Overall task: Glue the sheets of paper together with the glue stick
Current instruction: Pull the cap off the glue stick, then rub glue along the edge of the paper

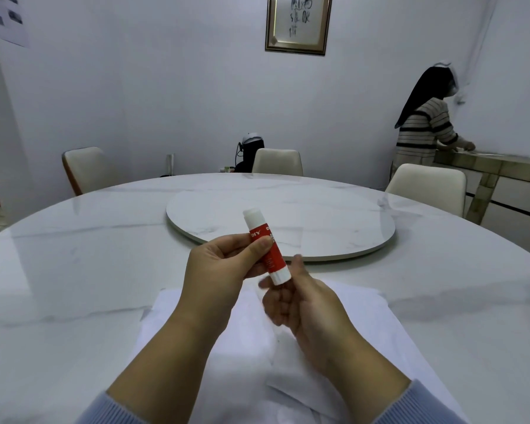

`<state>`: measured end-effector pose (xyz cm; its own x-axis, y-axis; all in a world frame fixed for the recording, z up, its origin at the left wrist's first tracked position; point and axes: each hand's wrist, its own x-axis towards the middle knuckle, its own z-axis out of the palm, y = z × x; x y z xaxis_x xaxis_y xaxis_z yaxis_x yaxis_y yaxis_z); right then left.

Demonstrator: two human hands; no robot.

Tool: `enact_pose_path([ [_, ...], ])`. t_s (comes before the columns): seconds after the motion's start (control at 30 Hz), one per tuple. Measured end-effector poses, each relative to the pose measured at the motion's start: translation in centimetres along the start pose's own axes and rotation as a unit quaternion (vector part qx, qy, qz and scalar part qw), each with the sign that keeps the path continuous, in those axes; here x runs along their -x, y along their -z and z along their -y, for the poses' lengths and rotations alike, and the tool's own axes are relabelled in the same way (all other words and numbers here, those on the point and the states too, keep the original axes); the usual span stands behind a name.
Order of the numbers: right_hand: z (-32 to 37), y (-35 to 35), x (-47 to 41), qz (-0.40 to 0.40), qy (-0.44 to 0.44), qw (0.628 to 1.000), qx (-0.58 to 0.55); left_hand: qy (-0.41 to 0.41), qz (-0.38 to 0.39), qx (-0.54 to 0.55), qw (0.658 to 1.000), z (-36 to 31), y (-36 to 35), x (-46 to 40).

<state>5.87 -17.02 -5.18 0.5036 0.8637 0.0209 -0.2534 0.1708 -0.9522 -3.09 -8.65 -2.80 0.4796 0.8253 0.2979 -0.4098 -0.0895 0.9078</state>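
A red and white glue stick [266, 247] with its white cap on is held up above the table, tilted with the cap pointing away from me. My left hand [221, 270] grips its red middle between thumb and fingers. My right hand [300, 298] is just below the stick's white bottom end, fingers loosely curled and blurred; whether it touches the stick is unclear. Several white sheets of paper [364, 325] lie overlapping on the table under both hands, near the front edge.
The round white marble table [74, 286] carries a raised turntable disc [288, 221] at its centre. White chairs [277, 162] stand around the far side. A person in a striped top [423, 130] stands at a counter [496, 166] at the right.
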Motion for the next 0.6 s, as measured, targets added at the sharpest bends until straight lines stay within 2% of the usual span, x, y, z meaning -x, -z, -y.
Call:
enact_pose_path([
  [0.1,0.3,0.0,-0.2,-0.033,0.010,0.999,-0.034,-0.011,-0.011,-0.041,0.999,0.2,0.0,-0.1],
  [0.23,1.2,0.1,-0.4,-0.072,-0.050,0.992,-0.092,-0.028,-0.015,-0.147,0.989,0.3,0.7,-0.7],
  [0.33,1.9,1.6,-0.1,-0.143,-0.068,0.986,-0.047,0.041,-0.005,-0.265,0.963,-0.1,2.1,-1.6],
  [0.4,1.8,2.9,0.6,-0.182,-0.075,0.981,0.003,0.070,0.030,-0.431,0.899,-0.3,3.0,-1.7],
  [0.47,1.4,4.5,1.5,-0.197,-0.073,0.976,0.057,0.067,0.091,-0.580,0.807,-0.2,3.3,-1.0],
  [0.57,1.3,6.4,2.6,-0.177,-0.064,0.980,0.055,0.113,0.207,-0.689,0.685,1.3,3.5,0.6],
  [0.6,1.6,7.0,2.8,-0.170,-0.066,0.982,0.058,0.125,0.235,-0.707,0.655,2.0,3.6,1.0],
])
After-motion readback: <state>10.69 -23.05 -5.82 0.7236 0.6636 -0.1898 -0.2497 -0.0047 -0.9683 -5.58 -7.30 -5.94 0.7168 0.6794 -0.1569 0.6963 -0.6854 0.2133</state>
